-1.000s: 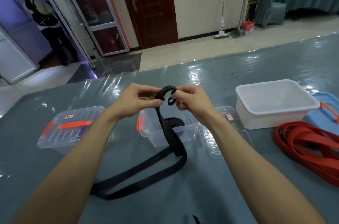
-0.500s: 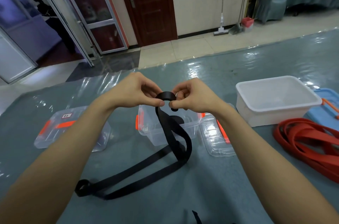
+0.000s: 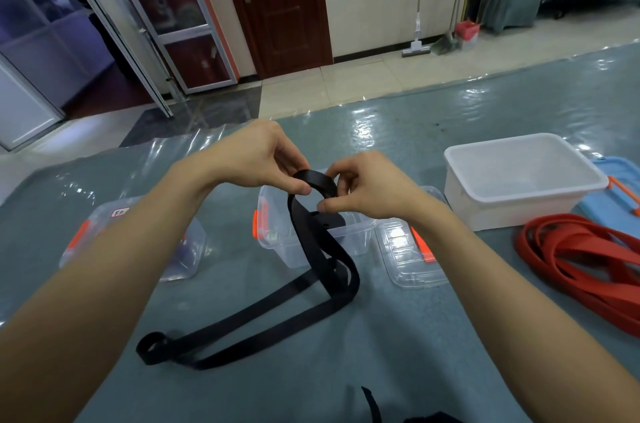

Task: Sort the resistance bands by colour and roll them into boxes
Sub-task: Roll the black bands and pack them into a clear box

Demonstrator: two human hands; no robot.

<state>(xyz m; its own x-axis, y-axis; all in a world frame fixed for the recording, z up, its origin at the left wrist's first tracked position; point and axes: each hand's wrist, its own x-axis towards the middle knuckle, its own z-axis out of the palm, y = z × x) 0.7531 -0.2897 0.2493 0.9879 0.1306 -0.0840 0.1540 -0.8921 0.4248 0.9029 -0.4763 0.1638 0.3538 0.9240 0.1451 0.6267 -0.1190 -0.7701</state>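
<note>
A long black resistance band (image 3: 277, 311) runs from the table up to both hands. My left hand (image 3: 258, 161) pinches its rolled top end from the left. My right hand (image 3: 363, 188) pinches the same small coil from the right. The coil hangs above an open clear box (image 3: 353, 239) with orange clips, where a dark roll lies inside. The band's loose tail loops across the table to the lower left. A heap of red bands (image 3: 581, 259) lies at the right.
A closed clear box (image 3: 104, 235) with an orange handle sits at the left. A clear lid (image 3: 408, 256) lies right of the open box. A white tub (image 3: 519, 180) stands at the back right, with a blue lid (image 3: 616, 190) beside it. Another black strap end (image 3: 372, 403) shows at the bottom edge.
Both hands have kept turning the band's top end, so the coil between the fingers is a little larger. The tail on the table has slid in from the lower left.
</note>
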